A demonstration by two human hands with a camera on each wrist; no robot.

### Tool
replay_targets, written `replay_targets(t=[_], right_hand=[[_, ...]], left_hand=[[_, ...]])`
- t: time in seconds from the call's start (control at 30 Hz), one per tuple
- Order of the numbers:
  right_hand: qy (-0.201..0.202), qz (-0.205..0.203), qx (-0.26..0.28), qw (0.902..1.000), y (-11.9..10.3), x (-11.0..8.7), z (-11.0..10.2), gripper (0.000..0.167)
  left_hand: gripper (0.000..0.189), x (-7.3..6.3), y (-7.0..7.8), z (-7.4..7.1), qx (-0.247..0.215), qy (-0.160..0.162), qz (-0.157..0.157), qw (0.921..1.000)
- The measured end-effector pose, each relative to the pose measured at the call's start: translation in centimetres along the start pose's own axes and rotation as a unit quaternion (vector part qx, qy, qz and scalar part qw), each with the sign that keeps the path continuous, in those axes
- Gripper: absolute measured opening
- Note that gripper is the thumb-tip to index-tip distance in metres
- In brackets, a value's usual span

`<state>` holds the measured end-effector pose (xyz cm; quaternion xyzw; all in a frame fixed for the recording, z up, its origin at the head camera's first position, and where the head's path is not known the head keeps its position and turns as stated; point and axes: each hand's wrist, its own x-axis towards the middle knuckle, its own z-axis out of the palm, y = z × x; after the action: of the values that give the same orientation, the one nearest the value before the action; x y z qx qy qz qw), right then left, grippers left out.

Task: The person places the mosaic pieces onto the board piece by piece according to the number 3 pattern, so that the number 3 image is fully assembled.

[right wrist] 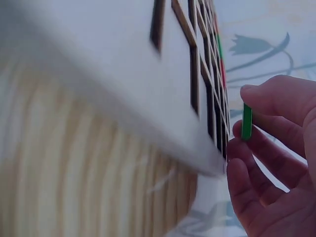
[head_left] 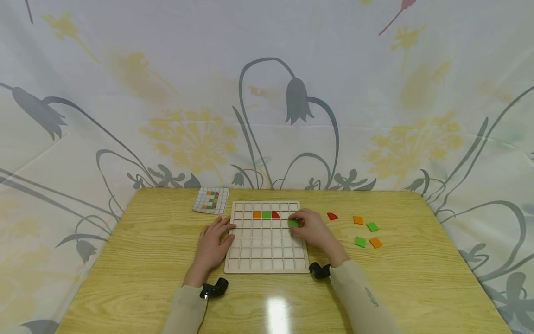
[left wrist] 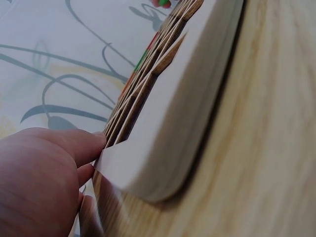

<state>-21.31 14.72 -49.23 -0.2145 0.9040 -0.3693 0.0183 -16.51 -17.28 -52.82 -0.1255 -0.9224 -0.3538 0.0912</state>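
Left hand: relaxed, touching board's left edge
Right hand: pinching green tile
Drop risk: sloppy pinch, imo

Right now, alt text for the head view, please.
Right hand pinches a green tile over the board; left hand touches the board's left edge. Three tiles sit on it, five tiles lie right of it, and a card upper left.

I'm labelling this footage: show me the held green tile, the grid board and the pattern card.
Green tile (right wrist: 247, 122), right wrist view: its narrow edge.
Grid board (head_left: 267, 242), head view: an empty cell.
Pattern card (head_left: 211, 201), head view: its middle.
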Motion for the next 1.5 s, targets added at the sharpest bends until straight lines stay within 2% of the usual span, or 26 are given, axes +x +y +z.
replay_targets(t=[0.2,0.5,0.67,0.93,1.27,1.5], right_hand=[[-0.018,0.008,-0.007,0.9998,-1.1,0.9,0.6,0.022],[-0.019,0.003,-0.013,0.9997,-1.8,2.1,1.6,0.019],[-0.023,0.001,-0.005,0.9997,-2.2,2.6,2.2,0.017],[-0.029,0.012,0.001,0.9995,-2.5,2.8,3.0,0.019],[-0.017,0.014,-0.005,0.9997,-2.3,2.9,3.5,0.011],[-0.008,0.021,0.009,0.9997,-1.9,2.8,3.3,0.013]], left_hand=[[0.03,0.0,-0.1,-0.1,-0.002,-0.003,-0.002,1.0],[0.029,0.0,-0.2,0.1,-0.003,0.01,0.008,0.9999],[0.029,0.0,-0.1,-0.1,-0.008,0.004,0.001,1.0],[0.03,0.0,0.1,-0.2,-0.009,-0.001,-0.001,1.0],[0.029,-0.1,0.1,-0.1,-0.01,0.005,0.001,0.9999],[0.029,0.0,0.3,-0.2,-0.013,-0.001,-0.004,0.9999]])
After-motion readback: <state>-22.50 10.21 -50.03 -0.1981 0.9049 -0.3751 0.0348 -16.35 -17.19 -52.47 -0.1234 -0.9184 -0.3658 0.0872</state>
